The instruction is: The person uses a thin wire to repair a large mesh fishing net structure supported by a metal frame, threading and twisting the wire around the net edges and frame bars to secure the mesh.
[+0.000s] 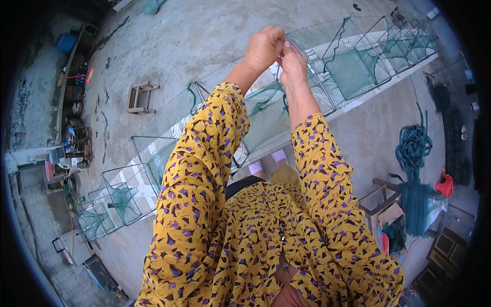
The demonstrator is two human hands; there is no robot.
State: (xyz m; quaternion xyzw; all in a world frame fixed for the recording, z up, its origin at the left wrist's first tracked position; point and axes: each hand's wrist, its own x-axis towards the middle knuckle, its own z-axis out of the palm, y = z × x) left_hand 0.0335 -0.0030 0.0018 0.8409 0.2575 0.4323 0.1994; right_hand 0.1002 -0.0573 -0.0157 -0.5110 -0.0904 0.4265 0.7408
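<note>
A long folding net trap (353, 74) of green mesh on thin rectangular frames stretches diagonally in front of me, from the lower left to the upper right. My left hand (263, 49) is closed at its upper edge, fingertips curled in a pinch. Beside it, almost touching, my right hand (293, 64) pinches at the same spot, near a frame corner. A dark cord hangs below the fingers. The exact bit of mesh or cord between the fingertips is too small to make out.
A small wooden stool (140, 97) stands beyond the trap on the left. To the right lie a heap of blue-green netting (413, 148), a wooden frame stand (379, 199) and a red plastic item (445, 183). Shelving with clutter (74, 112) lines the far left.
</note>
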